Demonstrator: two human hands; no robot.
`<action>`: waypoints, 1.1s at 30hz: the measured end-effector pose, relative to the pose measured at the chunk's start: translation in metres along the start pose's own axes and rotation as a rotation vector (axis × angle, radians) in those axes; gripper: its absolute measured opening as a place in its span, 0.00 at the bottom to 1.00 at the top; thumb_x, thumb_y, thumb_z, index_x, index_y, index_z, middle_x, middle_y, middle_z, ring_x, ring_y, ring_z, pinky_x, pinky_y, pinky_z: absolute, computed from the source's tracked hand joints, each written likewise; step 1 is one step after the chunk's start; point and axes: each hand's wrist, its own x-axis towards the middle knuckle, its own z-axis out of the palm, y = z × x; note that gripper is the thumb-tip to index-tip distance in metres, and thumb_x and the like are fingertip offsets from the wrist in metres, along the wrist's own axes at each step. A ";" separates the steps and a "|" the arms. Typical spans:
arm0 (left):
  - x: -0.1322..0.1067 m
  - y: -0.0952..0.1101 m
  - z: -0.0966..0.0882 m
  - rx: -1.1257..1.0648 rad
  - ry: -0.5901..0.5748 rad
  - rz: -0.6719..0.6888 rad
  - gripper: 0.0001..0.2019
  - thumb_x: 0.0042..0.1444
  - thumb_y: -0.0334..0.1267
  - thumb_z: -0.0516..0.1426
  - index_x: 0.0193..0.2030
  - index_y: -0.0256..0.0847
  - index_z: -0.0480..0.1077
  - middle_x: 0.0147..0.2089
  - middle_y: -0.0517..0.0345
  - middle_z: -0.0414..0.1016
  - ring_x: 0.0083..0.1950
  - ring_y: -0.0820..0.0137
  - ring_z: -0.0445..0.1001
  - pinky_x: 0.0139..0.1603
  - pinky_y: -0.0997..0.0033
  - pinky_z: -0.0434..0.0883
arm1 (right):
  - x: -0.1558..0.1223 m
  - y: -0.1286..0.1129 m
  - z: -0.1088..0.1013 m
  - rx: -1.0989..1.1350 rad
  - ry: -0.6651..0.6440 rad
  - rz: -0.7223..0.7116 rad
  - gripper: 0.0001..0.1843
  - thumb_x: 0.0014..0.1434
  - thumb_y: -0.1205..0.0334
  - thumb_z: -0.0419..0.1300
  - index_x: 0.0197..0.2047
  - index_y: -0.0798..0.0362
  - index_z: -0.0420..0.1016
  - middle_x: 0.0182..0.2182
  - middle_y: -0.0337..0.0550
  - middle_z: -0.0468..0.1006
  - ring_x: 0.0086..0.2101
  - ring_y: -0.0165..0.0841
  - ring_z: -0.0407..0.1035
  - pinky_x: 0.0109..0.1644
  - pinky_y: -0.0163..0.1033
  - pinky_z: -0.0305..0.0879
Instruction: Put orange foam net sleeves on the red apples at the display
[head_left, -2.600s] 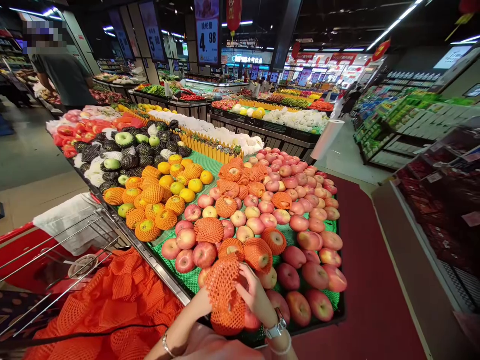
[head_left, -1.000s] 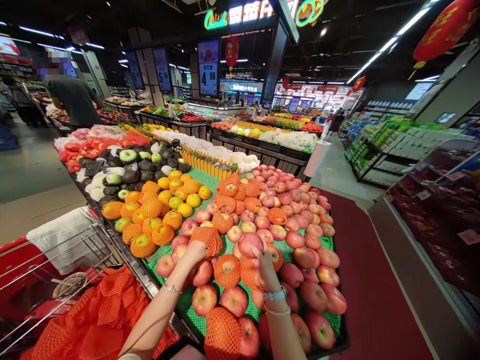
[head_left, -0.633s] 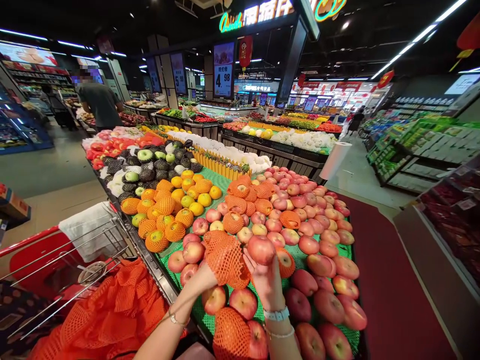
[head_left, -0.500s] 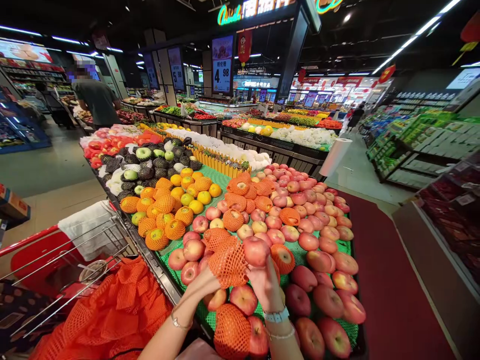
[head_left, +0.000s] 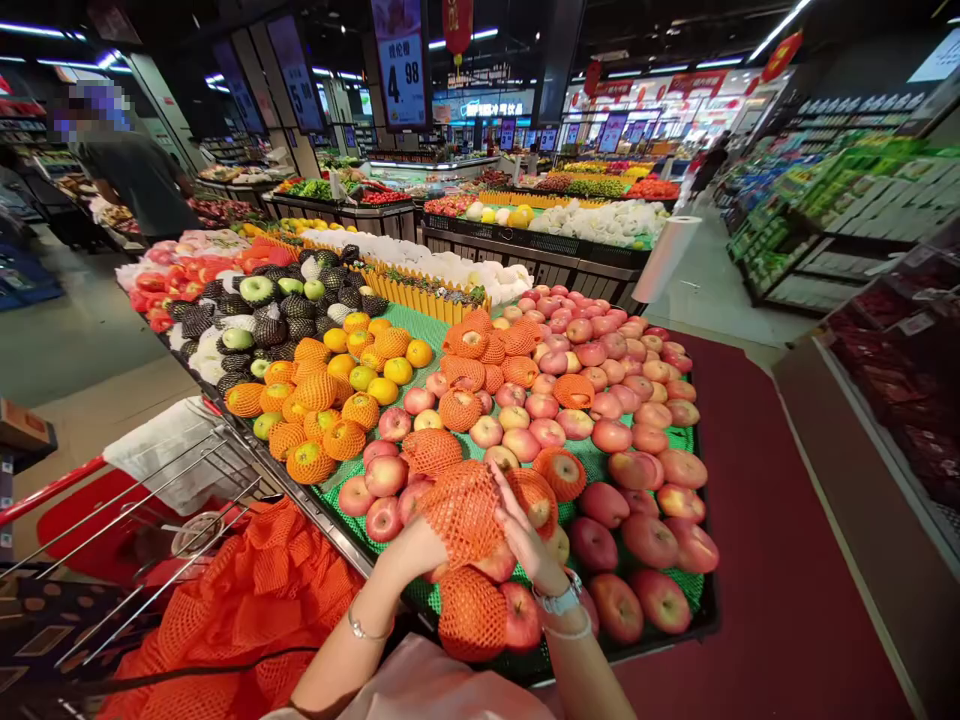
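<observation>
The bare apple that sat in my right palm a moment ago is gone from view, and my hands have closed in on the orange foam net. My left hand is curled under the net's left side, gripping it. My right hand has its fingers spread up against the net's right side, pressing in. The net is bulging between my hands, right over the front of the apple display table, but I can't tell from here what's inside it.

Just below my wrists, a netted apple sits beside a bare red apple, both near the table's front edge. Loose apples and more netted ones are spread across the green mesh mat, with netted citrus fruit heaped toward the left edge.

Over that left edge stands my red shopping cart, its wire basket loaded with a big heap of orange foam nets, and a white cloth is draped across the wires at the far end. Past the far corner of the apple table, a roll of plastic bags hangs upright.
</observation>
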 end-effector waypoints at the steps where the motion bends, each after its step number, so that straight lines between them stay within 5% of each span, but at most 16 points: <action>1: -0.001 -0.002 0.003 0.003 0.006 0.005 0.18 0.59 0.30 0.46 0.27 0.41 0.76 0.24 0.56 0.77 0.32 0.64 0.73 0.37 0.68 0.74 | -0.001 -0.001 -0.002 -0.030 -0.018 0.007 0.27 0.66 0.53 0.53 0.67 0.44 0.67 0.65 0.41 0.71 0.69 0.35 0.55 0.76 0.46 0.48; 5: -0.003 -0.006 0.013 0.026 0.042 -0.014 0.15 0.59 0.30 0.50 0.40 0.41 0.79 0.41 0.52 0.85 0.47 0.60 0.78 0.54 0.61 0.75 | -0.003 -0.005 0.006 -0.167 0.089 -0.071 0.27 0.65 0.54 0.58 0.66 0.46 0.66 0.68 0.45 0.65 0.70 0.40 0.53 0.77 0.52 0.44; 10: 0.000 0.005 0.015 -0.016 0.077 -0.022 0.14 0.60 0.30 0.52 0.46 0.42 0.77 0.51 0.50 0.83 0.55 0.61 0.77 0.62 0.57 0.72 | 0.003 0.003 0.029 -0.133 0.314 -0.109 0.16 0.59 0.58 0.65 0.50 0.48 0.70 0.57 0.48 0.72 0.60 0.42 0.66 0.70 0.53 0.57; 19: 0.000 0.014 0.016 -0.066 0.120 -0.062 0.10 0.59 0.32 0.53 0.41 0.43 0.75 0.47 0.51 0.83 0.51 0.61 0.78 0.59 0.58 0.73 | 0.013 0.006 0.017 -0.128 0.360 -0.027 0.09 0.53 0.54 0.66 0.32 0.49 0.73 0.43 0.45 0.77 0.48 0.42 0.70 0.59 0.49 0.63; 25: 0.002 0.024 0.017 -0.037 0.088 -0.046 0.09 0.57 0.30 0.51 0.31 0.43 0.71 0.34 0.53 0.79 0.40 0.60 0.77 0.49 0.58 0.75 | 0.013 0.009 0.002 -0.113 0.412 0.040 0.10 0.56 0.52 0.62 0.32 0.48 0.71 0.32 0.39 0.72 0.36 0.38 0.66 0.48 0.46 0.64; 33: -0.010 0.035 0.019 -0.061 0.082 -0.127 0.06 0.55 0.36 0.55 0.35 0.39 0.73 0.40 0.46 0.80 0.42 0.55 0.75 0.49 0.53 0.72 | 0.002 -0.001 0.003 -0.074 0.487 0.063 0.12 0.54 0.50 0.62 0.32 0.48 0.68 0.30 0.37 0.69 0.32 0.34 0.62 0.41 0.41 0.64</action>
